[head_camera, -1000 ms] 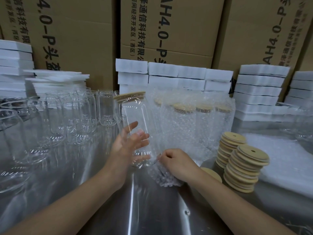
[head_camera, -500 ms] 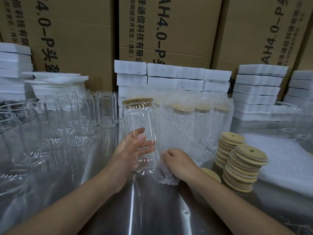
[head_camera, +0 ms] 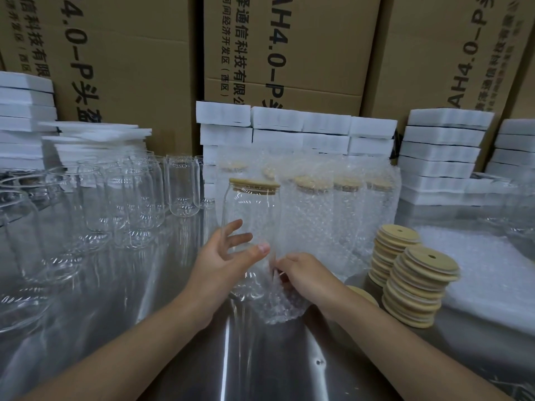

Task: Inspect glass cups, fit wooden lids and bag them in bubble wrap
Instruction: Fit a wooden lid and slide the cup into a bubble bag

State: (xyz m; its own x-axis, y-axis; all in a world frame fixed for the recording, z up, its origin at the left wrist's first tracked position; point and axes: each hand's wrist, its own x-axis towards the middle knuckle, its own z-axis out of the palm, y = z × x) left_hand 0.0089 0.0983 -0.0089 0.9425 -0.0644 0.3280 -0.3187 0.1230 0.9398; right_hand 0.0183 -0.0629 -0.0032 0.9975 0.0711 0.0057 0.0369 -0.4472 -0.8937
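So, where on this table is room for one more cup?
Bare table: nearest you, below the left hand holding the lidded cup and the right hand pinching the bubble bag. Crowded: empty cups left, wrapped cups behind, lid stacks right.

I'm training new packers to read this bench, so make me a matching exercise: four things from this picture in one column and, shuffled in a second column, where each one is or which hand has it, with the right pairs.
Things
1. lidded glass cup
2. bubble wrap bag
3. wooden lids
4. bare glass cups

Place or state
A. standing in a group on the left
B. pinched by the right hand
C. piled in stacks on the right
D. held by the left hand

Pairs: 1-D, 2-B, 3-C, 4-A
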